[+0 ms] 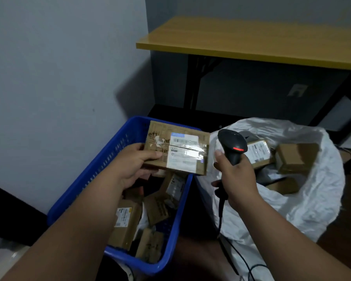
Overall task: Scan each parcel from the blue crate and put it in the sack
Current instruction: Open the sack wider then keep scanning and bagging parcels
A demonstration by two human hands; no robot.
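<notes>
Left hand (137,165) gripping cardboard parcel (176,148) above blue crate (93,175), label up; right hand (234,175) clamped round scanner (232,145) at three o'clock. Scan pending. Several boxes already inside white sack (312,203) at four o'clock; several more left in crate at six.

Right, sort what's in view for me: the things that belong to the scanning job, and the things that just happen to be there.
Part of the job:
- held parcel, gripped by the left hand
- barcode scanner, gripped by the right hand
- blue crate, more parcels inside
- white sack, boxes already in it

Just there:
- yellow-topped table
- grey wall
</notes>
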